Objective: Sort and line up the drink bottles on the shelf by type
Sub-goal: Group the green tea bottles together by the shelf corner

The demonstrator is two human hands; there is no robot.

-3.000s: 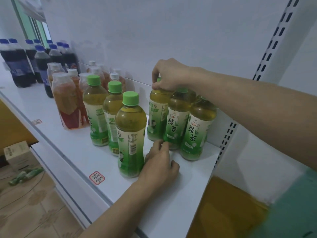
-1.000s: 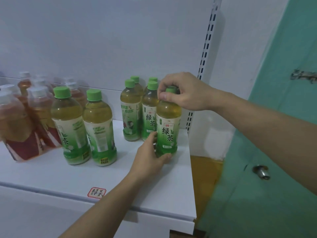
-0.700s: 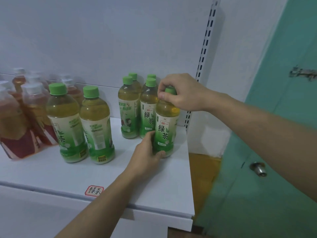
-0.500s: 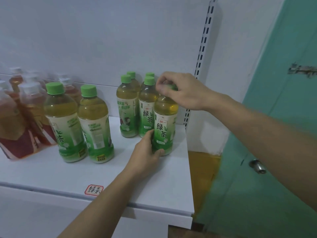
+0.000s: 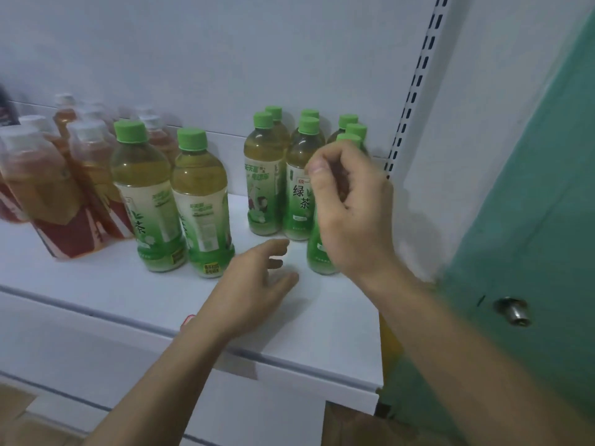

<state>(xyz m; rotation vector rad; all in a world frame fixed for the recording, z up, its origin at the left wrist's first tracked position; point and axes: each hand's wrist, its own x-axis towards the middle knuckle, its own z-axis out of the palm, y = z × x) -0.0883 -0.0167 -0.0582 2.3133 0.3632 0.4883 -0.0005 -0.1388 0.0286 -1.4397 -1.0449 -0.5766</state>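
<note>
Both hands are off the front green tea bottle (image 5: 317,252) now; half a second ago my right pinched its cap and my left cupped its base.

Landmark = that bottle, standing upright near the right end of the shelf (image 5: 322,333). Left to right:

- Far left of it: red-orange tea bottles (image 5: 48,194), white caps, bunched, blurred. Different type, so they sit apart.
- Nearer left: two loose green tea bottles (image 5: 174,201), side by side, labels turned different ways, clear gap between them and the lined-up group. Probably next to move in.
- Just left and behind: lined-up green tea bottles (image 5: 283,175), packed in columns running to the back wall. The landmark bottle heads the rightmost column, so by my read it's placed.
- My left hand (image 5: 254,284) is just left of its base, fingers straight and loose, holding nothing, low over the shelf.
- My right hand (image 5: 351,204) is in front of it, covering most of the label; fingers loosely curled, nothing in them.

Room: open shelf in front of the landmark to the front lip. Right of it, little margin before the shelf end and slotted upright (image 5: 415,91). Further columns should go to its left.
</note>
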